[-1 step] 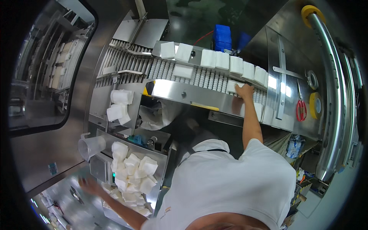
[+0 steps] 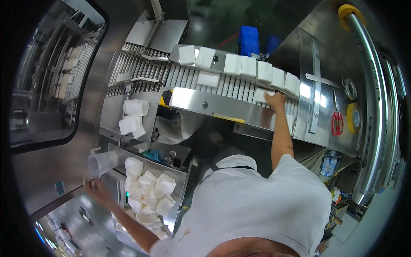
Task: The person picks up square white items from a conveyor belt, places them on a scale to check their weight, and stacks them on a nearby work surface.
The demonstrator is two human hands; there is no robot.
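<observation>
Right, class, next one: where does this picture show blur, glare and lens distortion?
Head view: left hand blurred, right hand crisper; head view: glare whitens part of the steel side panel; head view: the steel tube bows, and the corners go black.

Packets [image 2: 233, 64] plain white, conveyor wheels [image 2: 233, 87] white, loose pads [image 2: 165, 184] off-white, shirt [image 2: 257, 197] white with a small orange-brown mark [image 2: 186, 232]. Side rail [image 2: 188, 99] silver with a yellow strip [image 2: 229, 118], boxy unit [image 2: 248, 40] solid blue, floor [image 2: 224, 19] dark green. Scissors [image 2: 336, 115] have red handles, tape roll [image 2: 351, 115] and tube collar [image 2: 352, 13] both yellow
</observation>
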